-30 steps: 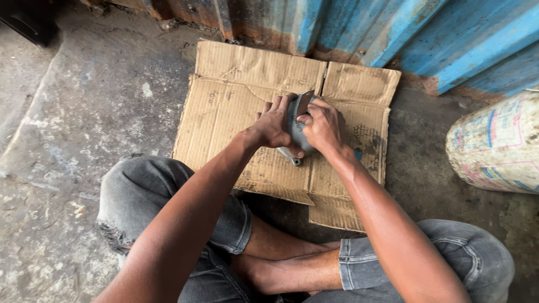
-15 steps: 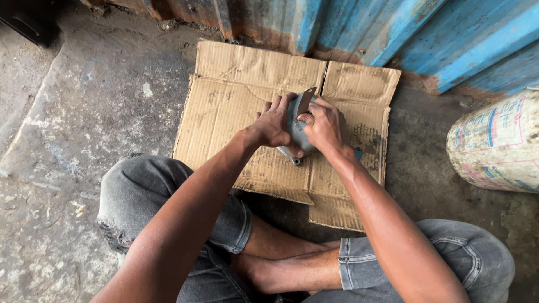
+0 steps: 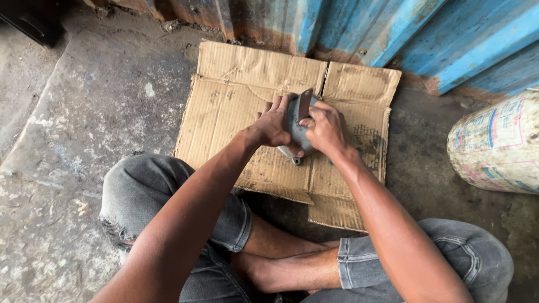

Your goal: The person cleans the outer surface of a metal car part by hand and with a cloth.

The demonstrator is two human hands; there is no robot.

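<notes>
- Head view: a person sits cross-legged on a concrete floor (image 3: 84,101), grey jeans (image 3: 163,196) on both legs, bare feet tucked in at 6 o'clock.
- A flattened cardboard sheet (image 3: 236,112) lies on the floor just ahead of the knees, reaching up toward 12 o'clock where it meets a blue corrugated metal wall (image 3: 426,39) with rusty lower edges.
- Above the middle of the cardboard, both hands close round a small grey metal part (image 3: 296,126), which sits between them slightly right of the picture's centre.
- The left hand (image 3: 273,124) lies at the part's 9 o'clock side; its fingers are curled over the top edge and its thumb presses near the bottom, so it is closed on the part.
- The right hand (image 3: 325,130) lies at the part's 3 o'clock side, fingers bent and wrapped over it, knuckles up; it too grips the part.
- A thin flat strip stands up from the part toward 12 o'clock, between the two sets of fingertips; what it is cannot be told.
- A small lug with a hole pokes out below the hands at the part's 6 o'clock, just above the cardboard; whether it touches the sheet cannot be told.
- At 3 o'clock, well apart from the hands, a pale printed woven sack (image 3: 497,146) lies on its side on the floor.
</notes>
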